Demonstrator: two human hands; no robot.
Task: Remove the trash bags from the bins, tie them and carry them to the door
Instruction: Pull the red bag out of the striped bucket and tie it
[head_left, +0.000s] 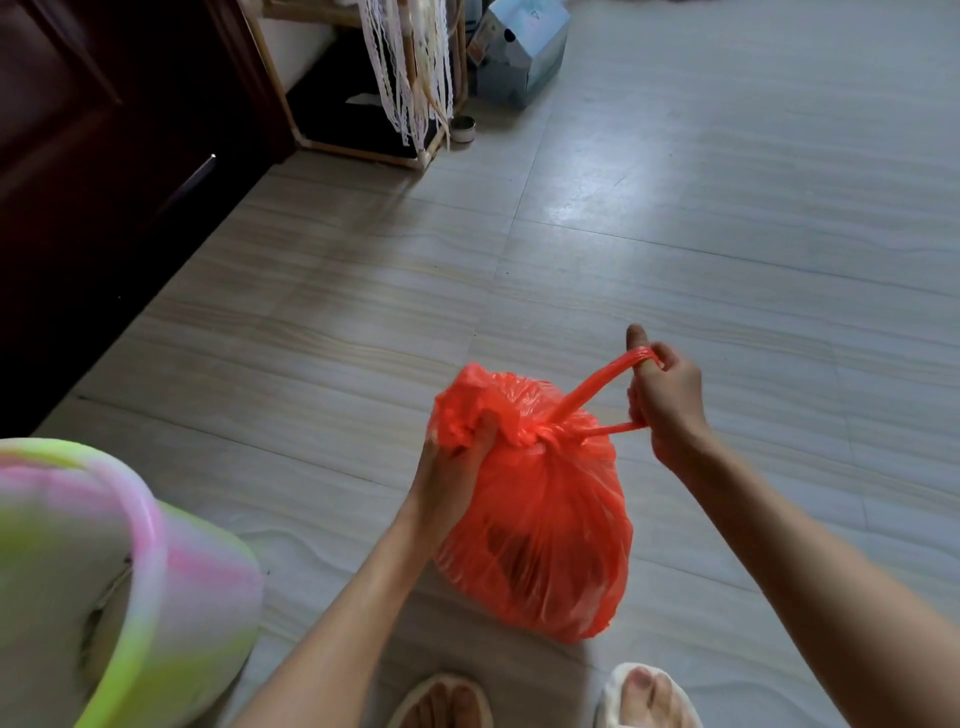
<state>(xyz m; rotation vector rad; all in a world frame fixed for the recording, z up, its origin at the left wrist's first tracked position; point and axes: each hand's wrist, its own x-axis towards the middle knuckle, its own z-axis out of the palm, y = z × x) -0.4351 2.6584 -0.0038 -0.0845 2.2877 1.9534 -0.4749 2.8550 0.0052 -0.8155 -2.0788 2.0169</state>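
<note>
A full red trash bag (540, 525) stands on the tiled floor just in front of my feet. Its neck is gathered into a knot near the top. My left hand (454, 467) grips the bunched plastic at the bag's upper left. My right hand (665, 400) is up and to the right of the knot, fingers closed on a stretched red handle loop that runs back to the knot. A pink and green plastic bin (156, 587) sits at the lower left, close to my left arm; no bag lines it.
A dark wooden cabinet (104, 182) runs along the left side. At the back stand a bamboo rack (291, 93) with white lace strips, a small tin (462, 127) and a grey-blue carton (519, 52). My slippered feet (644, 696) are at the bottom edge.
</note>
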